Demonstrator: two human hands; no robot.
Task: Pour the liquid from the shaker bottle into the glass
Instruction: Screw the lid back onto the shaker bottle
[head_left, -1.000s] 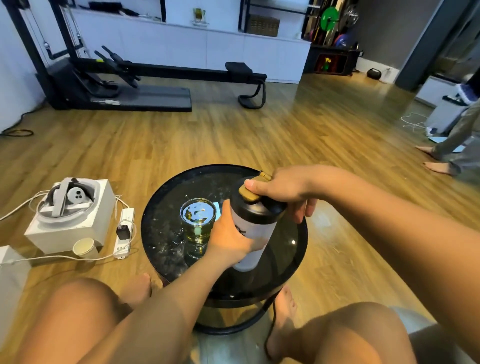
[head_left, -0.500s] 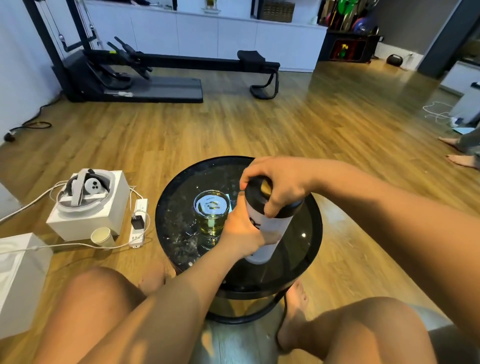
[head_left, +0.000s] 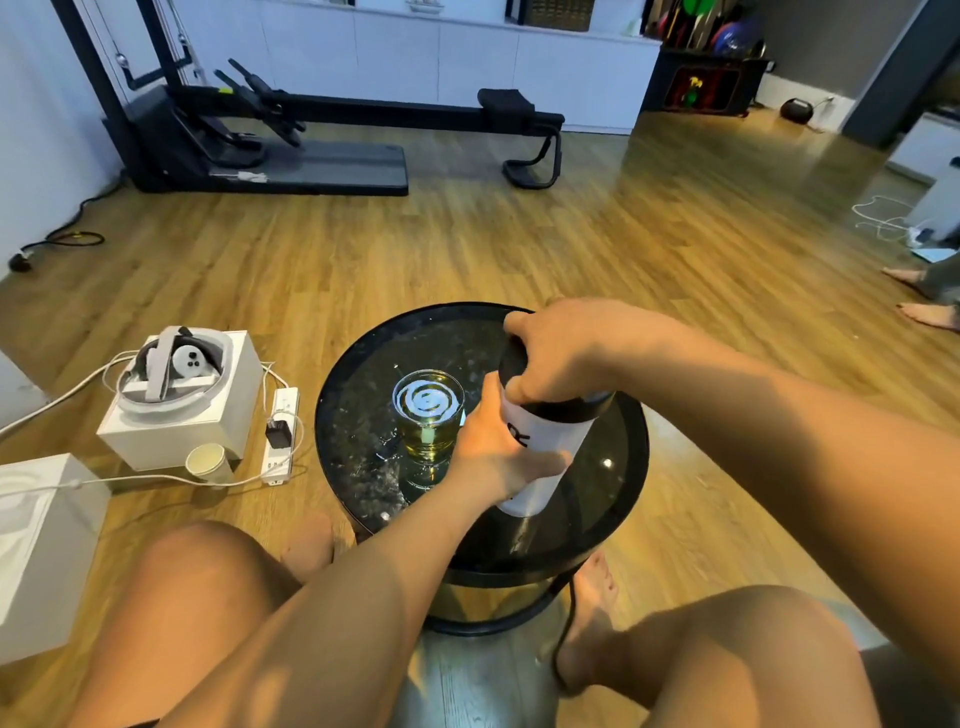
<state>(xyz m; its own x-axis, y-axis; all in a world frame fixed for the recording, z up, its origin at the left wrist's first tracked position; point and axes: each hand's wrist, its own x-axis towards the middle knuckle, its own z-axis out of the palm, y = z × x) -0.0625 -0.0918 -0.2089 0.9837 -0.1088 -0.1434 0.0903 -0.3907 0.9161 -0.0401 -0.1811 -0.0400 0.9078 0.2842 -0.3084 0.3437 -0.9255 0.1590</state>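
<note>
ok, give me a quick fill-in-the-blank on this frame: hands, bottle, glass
1. The left hand grips the white body of the shaker bottle, while the right hand covers its black ____.
2. The glass stands on the round black table and holds ____ liquid.
3. Seen from the camera, the glass is to the ____ of the bottle.
4. The paper cup lies on the ____.

Missing words: lid; yellow; left; floor

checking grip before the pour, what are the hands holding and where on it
Both hold the shaker bottle: left hand around its white body, right hand over the black lid.
</note>
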